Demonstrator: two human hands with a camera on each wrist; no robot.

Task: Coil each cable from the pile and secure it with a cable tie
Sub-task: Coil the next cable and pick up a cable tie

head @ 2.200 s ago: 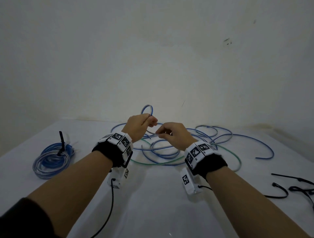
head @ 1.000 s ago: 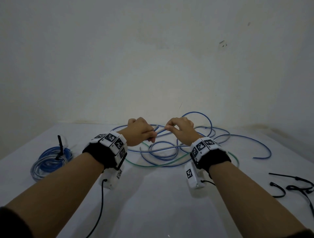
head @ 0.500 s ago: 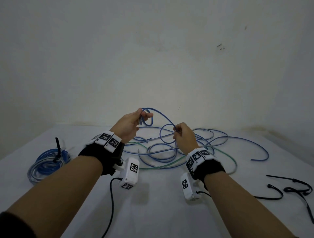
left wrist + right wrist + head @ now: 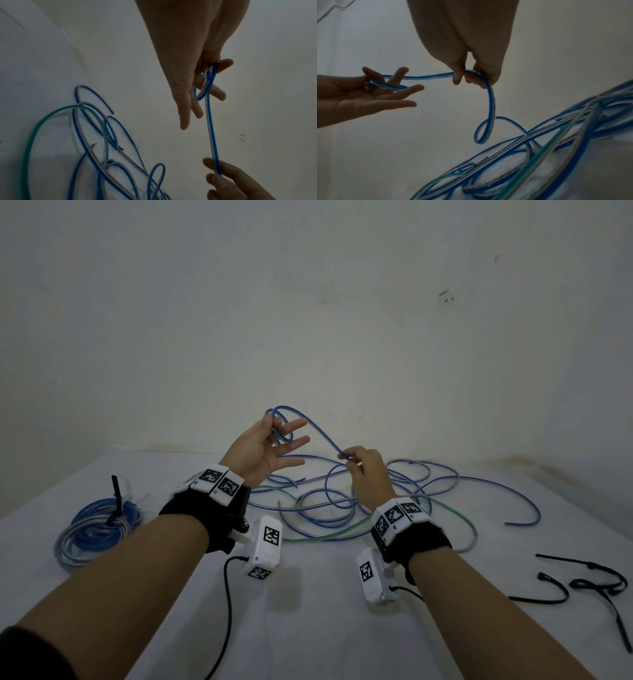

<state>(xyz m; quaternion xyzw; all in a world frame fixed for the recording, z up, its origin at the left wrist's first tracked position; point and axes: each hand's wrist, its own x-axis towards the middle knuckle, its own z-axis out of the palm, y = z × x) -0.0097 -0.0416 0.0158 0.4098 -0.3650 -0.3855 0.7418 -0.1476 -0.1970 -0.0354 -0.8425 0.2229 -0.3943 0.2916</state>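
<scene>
Thumb and forefinger of our left hand (image 4: 263,450) pinch a small first loop of the blue cable (image 4: 317,429), the other fingers spread; our right hand (image 4: 366,470) pinches the same cable just beside it, the rest trailing down to the pile (image 4: 342,508) on the table (image 4: 308,628). We should feed each turn the same size as the first (a slight twist helps it lie flat) and draw slack gently so the green cable (image 4: 329,537) stays behind. Ties (image 4: 582,583) wait to the right.

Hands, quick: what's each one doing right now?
Left hand: pinches a small loop of the blue cable, other fingers spread.
Right hand: pinches the same blue cable further along.
</scene>
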